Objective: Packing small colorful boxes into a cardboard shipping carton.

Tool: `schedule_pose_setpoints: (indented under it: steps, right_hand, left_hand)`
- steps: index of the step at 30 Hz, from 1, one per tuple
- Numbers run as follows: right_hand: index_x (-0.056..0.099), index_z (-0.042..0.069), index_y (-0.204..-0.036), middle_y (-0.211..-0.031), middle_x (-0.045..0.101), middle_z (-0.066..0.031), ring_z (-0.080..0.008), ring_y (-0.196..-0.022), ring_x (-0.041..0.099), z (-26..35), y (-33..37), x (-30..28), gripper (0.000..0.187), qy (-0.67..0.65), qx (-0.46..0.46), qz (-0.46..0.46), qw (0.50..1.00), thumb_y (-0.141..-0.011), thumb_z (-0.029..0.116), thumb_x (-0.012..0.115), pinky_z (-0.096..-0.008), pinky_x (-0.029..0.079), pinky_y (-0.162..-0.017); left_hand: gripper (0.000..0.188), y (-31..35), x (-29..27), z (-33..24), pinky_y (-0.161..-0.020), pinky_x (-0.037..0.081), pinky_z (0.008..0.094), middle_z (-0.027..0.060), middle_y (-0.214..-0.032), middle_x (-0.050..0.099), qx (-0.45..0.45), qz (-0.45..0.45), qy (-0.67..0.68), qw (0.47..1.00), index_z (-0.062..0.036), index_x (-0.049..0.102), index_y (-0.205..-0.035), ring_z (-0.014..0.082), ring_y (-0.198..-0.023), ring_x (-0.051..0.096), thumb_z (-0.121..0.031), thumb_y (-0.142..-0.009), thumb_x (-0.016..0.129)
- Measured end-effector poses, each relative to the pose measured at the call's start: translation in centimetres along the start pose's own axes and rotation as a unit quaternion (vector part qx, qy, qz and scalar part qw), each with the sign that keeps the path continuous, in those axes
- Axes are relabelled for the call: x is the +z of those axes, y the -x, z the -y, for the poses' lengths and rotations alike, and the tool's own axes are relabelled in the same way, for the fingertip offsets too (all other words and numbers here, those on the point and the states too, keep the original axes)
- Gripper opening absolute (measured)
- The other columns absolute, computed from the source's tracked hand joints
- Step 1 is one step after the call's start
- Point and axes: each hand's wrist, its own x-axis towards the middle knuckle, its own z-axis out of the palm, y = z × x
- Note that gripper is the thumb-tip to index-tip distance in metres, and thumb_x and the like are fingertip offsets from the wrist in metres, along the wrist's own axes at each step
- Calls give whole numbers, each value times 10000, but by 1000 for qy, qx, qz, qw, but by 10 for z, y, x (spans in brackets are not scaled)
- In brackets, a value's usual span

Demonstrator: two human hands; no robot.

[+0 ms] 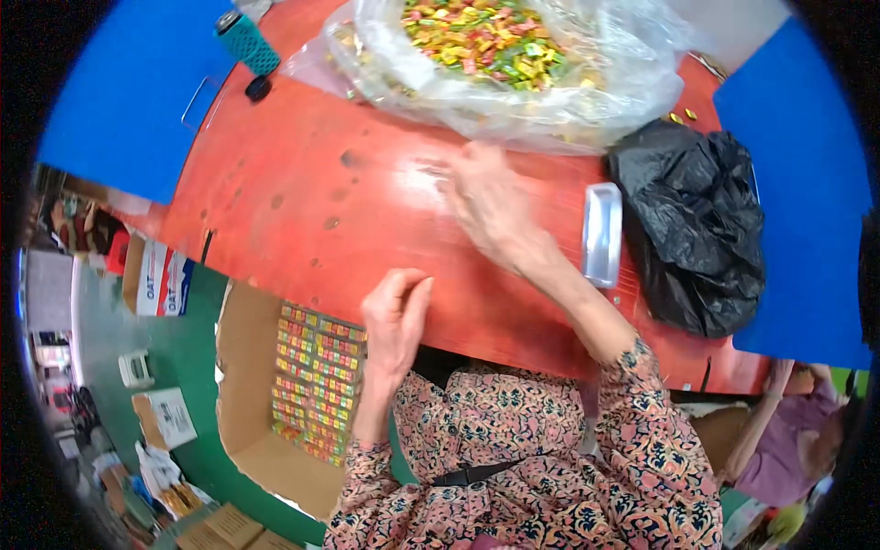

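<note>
My left hand (396, 310) is at the table's near edge, its fingers curled in and the thumb alongside; anything inside the curl is hidden. Farther in, my right hand (486, 197) reaches over the red tabletop (275, 156), its fingers smeared by motion. Just beyond it lies a large clear plastic bag (541, 124), open on top, full of small wrapped candies (486, 41) in yellow, green, red and orange. A small silver metal tray (602, 236) rests to the right of my right forearm.
A crumpled black plastic bag (692, 229) covers the table's right side. At the far left stand a teal bottle (247, 44) and a black cap (258, 88). Below the left edge, an open cardboard box (247, 367) contains rows of colourful small packs. Another person (788, 440) is at the lower right.
</note>
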Motion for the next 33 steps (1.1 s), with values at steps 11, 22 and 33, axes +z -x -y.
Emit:
schedule_pose_setpoints:
  steps: [11, 22, 33]
  right_hand:
    - [360, 12, -1236, -1254, 311, -225, -401, -1049, 401, -56, 119, -50, 649, 143, 239, -80, 957, -670, 75, 669, -443, 395, -848]
    - [459, -50, -1172, -1200, 437, -235, -366, -1073, 440, -16, 94, -11, 567, -279, 109, -65, 952, -699, 201, 643, -403, 362, -915]
    - [622, 3, -793, -655, 553, 19, -50, -648, 503, 7, 71, 6, 154, -430, 136, 141, 882, -752, 143, 669, -198, 407, -580]
  left_hand:
    - [96, 3, 72, -17, -432, 397, 177, 20, -636, 573, -178, 142, 260, 938, -11, 573, -822, 62, -513, 529, -104, -842, 569]
    - [563, -9, 91, -23, -933, 399, 368, 102, -1233, 450, -282, 128, 620, 721, -50, 346, -1280, 203, -1120, 459, -472, -906, 349]
    - [439, -2, 50, 36, -780, 497, 312, 102, -964, 585, -253, -7, 588, 768, 15, 503, -1110, 194, -850, 588, -269, -797, 624]
